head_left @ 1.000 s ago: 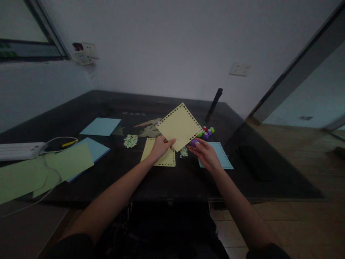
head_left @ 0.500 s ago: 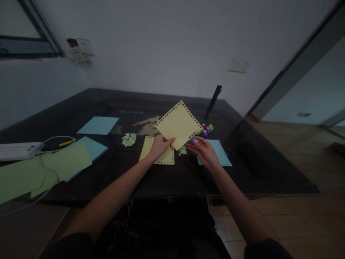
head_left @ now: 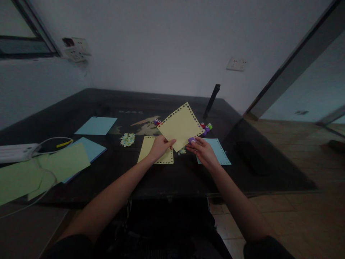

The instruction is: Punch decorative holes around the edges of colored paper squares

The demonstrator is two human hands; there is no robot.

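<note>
My left hand (head_left: 162, 146) pinches the lower left edge of a pale yellow paper sheet (head_left: 180, 126), held up and tilted above the table. Small punched holes run along its upper edges and part of its lower right edge. My right hand (head_left: 204, 151) is closed on a purple craft punch (head_left: 192, 140), which sits at the sheet's lower right edge. Beneath lies another yellow sheet with holed edges (head_left: 147, 147). A light blue sheet (head_left: 219, 153), also holed, lies under my right hand. Paper cut-outs (head_left: 182, 151) show between the hands.
Several red, purple and green punches (head_left: 207, 128) stand behind the right hand; others (head_left: 157, 122) sit behind the sheet. A heap of cut-outs (head_left: 127, 139), blue sheets (head_left: 97, 126), green sheets (head_left: 64, 162), a white power strip (head_left: 18, 151) with cable and a black upright stand (head_left: 212, 100) are around.
The yellow sheet has turned slightly and shifted a little to the right. My right hand, with the purple punch, has come closer against the sheet's lower right edge.
</note>
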